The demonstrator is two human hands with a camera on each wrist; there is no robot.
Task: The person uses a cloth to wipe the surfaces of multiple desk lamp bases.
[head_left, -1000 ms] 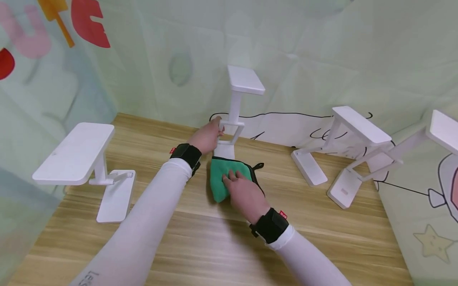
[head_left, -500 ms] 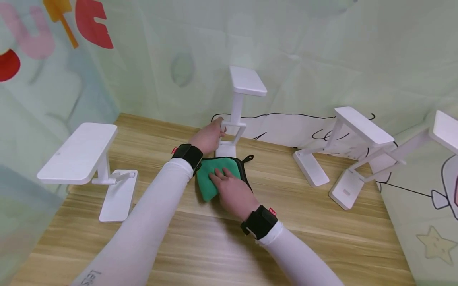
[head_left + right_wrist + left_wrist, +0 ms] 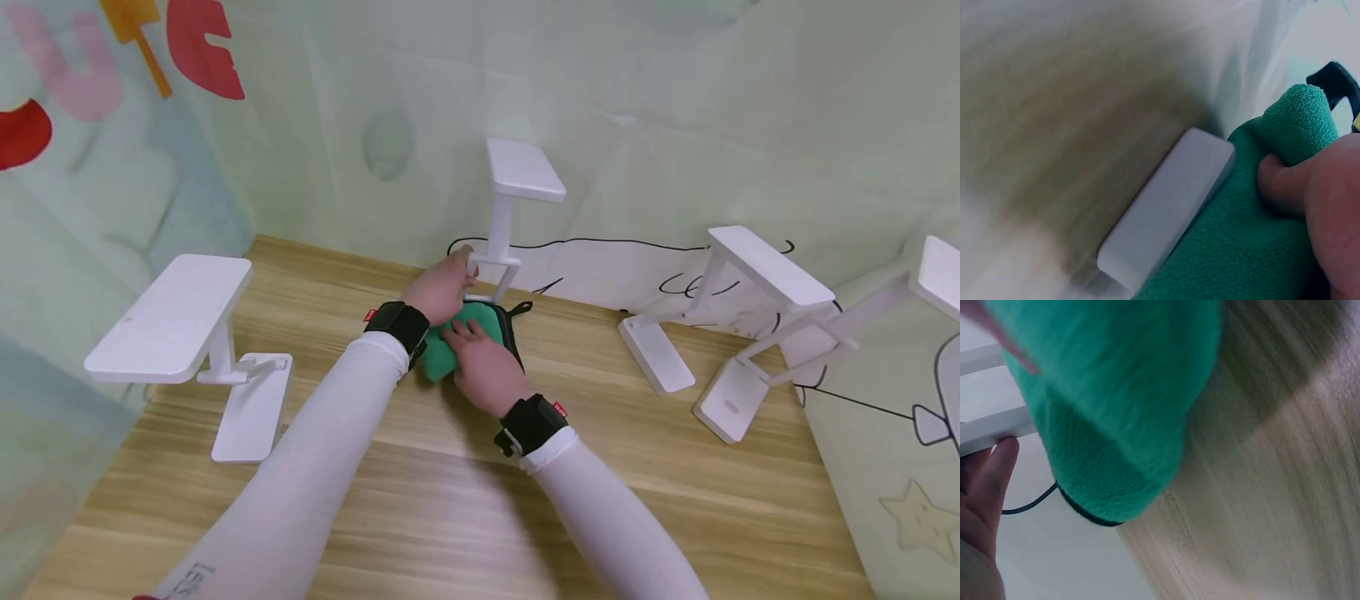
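Observation:
A white folding stand, like a phone or tablet holder, stands upright near the back wall. My left hand grips its frame low down; the left wrist view has the fingertips against a white bar. A green plush cloth with black edging and a black loop lies over the stand's base. My right hand holds the cloth from above, its fingers on top. In the right wrist view the thumb presses into the cloth, beside the white base.
To the left stands another white stand with a wide top plate. Two more, a near-wall stand and a corner stand, are at the right. The wooden table meets a printed fabric wall behind.
My right hand has shifted left and then farther back with the cloth, which now covers the base up to the frame. The left hand keeps its grip on the stand.

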